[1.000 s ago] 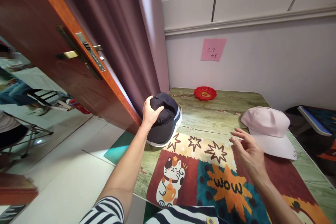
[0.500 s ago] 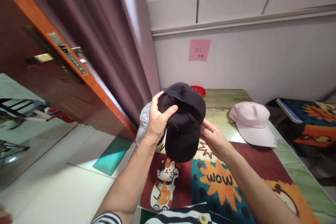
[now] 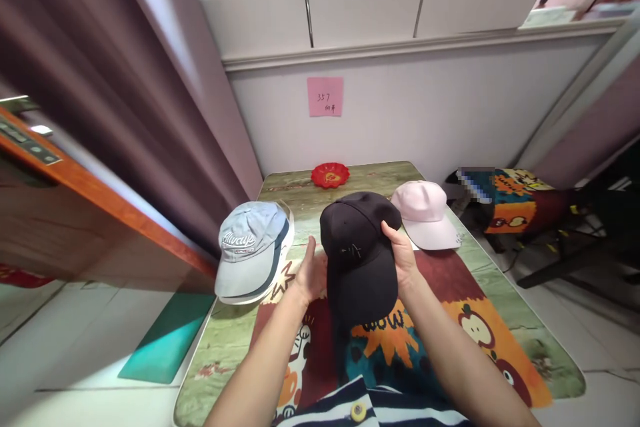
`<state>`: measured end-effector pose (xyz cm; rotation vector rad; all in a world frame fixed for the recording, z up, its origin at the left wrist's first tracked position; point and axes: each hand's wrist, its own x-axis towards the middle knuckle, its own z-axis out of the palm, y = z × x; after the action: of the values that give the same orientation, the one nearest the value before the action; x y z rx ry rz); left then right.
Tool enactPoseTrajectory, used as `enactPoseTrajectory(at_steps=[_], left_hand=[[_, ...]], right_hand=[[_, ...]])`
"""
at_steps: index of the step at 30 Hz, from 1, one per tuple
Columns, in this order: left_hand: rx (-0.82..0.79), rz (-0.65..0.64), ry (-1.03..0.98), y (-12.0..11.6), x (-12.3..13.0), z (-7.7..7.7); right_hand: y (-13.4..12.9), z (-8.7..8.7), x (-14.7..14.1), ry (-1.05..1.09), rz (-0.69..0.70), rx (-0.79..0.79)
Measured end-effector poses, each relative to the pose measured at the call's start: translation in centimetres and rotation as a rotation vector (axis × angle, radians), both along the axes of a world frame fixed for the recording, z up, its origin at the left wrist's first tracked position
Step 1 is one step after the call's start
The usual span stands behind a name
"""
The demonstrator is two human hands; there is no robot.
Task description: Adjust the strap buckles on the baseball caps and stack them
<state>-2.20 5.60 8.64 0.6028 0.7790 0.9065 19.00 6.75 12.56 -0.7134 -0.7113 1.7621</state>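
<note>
A black cap with small embroidery is held above the table, its brim toward me. My right hand grips its right side, with fingers on the crown. Beside its left edge is my left hand, thumb raised and fingers partly hidden behind the cap. On the left of the table lies a stack of caps with a grey-blue cap on top. A pale pink cap sits at the right, partly behind the black one.
A red scalloped dish stands at the back of the wooden-patterned table. A colourful mat covers its front part. The wall has a pink note. An orange-edged door is at the left.
The view has turned right. The black cap has moved right, away from the stacked caps, which now show more fully. My left hand has come off the crown, and my right hand now grips the cap.
</note>
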Motion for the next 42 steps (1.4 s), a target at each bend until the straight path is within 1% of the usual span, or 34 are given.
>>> enactPoseTrajectory(at_steps=[1, 3, 4, 6, 8, 10, 12, 15, 17, 19, 22, 24, 25, 27, 30, 32, 34, 35, 37, 40, 42], left_hand=[[-0.001, -0.048, -0.075, -0.3, 0.3, -0.3], [-0.001, -0.067, -0.188, -0.8, 0.9, -0.1], [0.014, -0.045, -0.229, -0.9, 1.1, 0.3], [0.062, 0.04, -0.281, -0.8, 1.5, 1.4], [0.106, 0.132, -0.292, -0.7, 1.9, 2.6], [0.118, 0.188, -0.258, -0.8, 2.2, 3.4], [0.105, 0.2, -0.213, -1.0, 2.4, 3.8], [0.079, 0.171, -0.225, -1.8, 2.6, 3.7], [0.044, 0.13, -0.258, -2.3, 2.4, 3.2], [0.006, 0.102, -0.265, -2.4, 1.9, 2.7], [0.001, 0.108, -0.237, -1.5, 1.2, 2.1], [0.022, 0.11, -0.176, -0.1, 0.7, 2.2], [0.042, 0.113, -0.131, 0.7, 0.5, 2.6], [0.126, 0.14, -0.044, 2.5, 0.1, 3.8], [0.334, 0.182, 0.055, 4.7, -0.6, 6.5], [0.463, 0.15, 0.143, 5.5, -1.1, 8.1], [0.571, 0.09, 0.28, 5.8, -1.6, 8.8], [0.623, 0.065, 0.368, 5.8, -1.9, 8.7], [0.718, 0.034, 0.573, 5.6, -2.4, 7.6], [0.801, 0.017, 0.852, 5.0, -2.9, 4.9], [0.818, 0.027, 0.96, 4.4, -3.1, 3.3]], right_hand=[[-0.1, -0.3, 0.1, -0.016, -0.01, 0.005], [-0.3, -1.1, 0.1, -0.023, -0.02, -0.002], [-0.4, -1.5, 0.0, -0.024, -0.023, -0.013], [-0.6, -2.4, -0.1, -0.03, -0.024, -0.028], [-0.8, -3.1, -0.3, -0.046, -0.03, -0.031], [-1.0, -3.4, -0.4, -0.073, -0.043, -0.005], [-1.3, -3.2, -0.4, -0.101, -0.061, 0.062], [-1.7, -2.2, -0.1, -0.092, -0.097, 0.162], [-1.9, -1.7, 0.3, -0.051, -0.118, 0.185], [-1.8, -1.6, 0.6, -0.01, -0.131, 0.188], [-1.2, -1.9, 1.2, 0.017, -0.162, 0.148], [-0.5, -1.8, 1.6, -0.014, -0.206, 0.106], [-0.1, -1.6, 1.9, -0.045, -0.229, 0.094], [0.8, -0.8, 2.5, -0.121, -0.235, 0.112], [2.3, 1.1, 3.8, -0.202, -0.167, 0.206], [3.2, 2.0, 4.8, -0.247, -0.157, 0.284], [3.7, 2.1, 5.5, -0.349, -0.161, 0.367], [3.8, 1.8, 5.8, -0.426, -0.156, 0.407], [3.6, 0.6, 5.9, -0.603, -0.138, 0.465], [2.6, -1.9, 5.6, -0.868, -0.153, 0.492], [1.8, -3.1, 5.4, -1.007, -0.164, 0.489]])
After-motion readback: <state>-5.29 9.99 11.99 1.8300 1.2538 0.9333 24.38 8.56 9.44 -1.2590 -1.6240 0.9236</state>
